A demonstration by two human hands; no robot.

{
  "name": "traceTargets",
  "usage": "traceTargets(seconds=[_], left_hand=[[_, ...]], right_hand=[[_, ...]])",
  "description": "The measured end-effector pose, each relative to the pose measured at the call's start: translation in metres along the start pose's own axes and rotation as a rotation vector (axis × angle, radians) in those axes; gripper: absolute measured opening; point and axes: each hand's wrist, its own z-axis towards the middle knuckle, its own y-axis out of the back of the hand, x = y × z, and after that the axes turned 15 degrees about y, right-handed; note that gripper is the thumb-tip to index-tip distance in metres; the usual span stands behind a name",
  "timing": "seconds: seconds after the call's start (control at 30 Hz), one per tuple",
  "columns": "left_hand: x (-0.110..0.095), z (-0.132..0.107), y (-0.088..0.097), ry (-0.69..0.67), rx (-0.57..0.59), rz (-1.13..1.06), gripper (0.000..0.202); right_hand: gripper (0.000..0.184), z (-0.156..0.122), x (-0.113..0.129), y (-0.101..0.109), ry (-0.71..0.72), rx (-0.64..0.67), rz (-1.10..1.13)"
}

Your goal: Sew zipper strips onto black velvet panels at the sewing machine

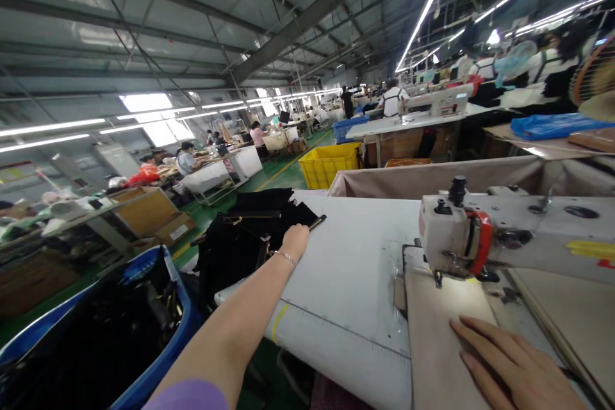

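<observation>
Two pcs, prob. unfinished: clamping slim black strip (318, 222), L hand (294, 242), 12 o'clk; touching flat beige panel (435, 333), R hand (512, 359), fingers apart, 2 o'clk.

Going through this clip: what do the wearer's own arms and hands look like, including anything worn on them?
The left hand is ungloved, with a thin, silver-coloured bracelet at the wrist. The left forearm is bare, and a plain purple sleeve shows at the picture's bottom edge. The right hand is ungloved too; any sleeve on that side is out of view.
</observation>
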Motion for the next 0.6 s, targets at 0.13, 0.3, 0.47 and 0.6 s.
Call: traceTargets(seconds=[0.13, 0.3, 0.47, 0.6], left_hand=[[0.014, -0.014, 0.007, -0.012, -0.077, -0.025, 0.012], [0.039, -0.062, -0.004, -0.071, -0.123, -0.076, 0.027], [0.035, -0.05, -0.015, -0.123, -0.08, -0.097, 0.029], [0.027, -0.02, 0.011, -0.144, -0.097, -0.124, 0.023]], right_hand=[[0.048, 0.008, 0.007, 0.012, -0.018, -0.006, -0.024], [0.048, 0.012, 0.013, 0.016, -0.061, 0.011, 0.002], [0.05, 0.012, 0.014, 0.016, -0.058, 0.012, 0.019], [0.049, 0.013, 0.016, 0.02, -0.069, 0.035, 0.011]])
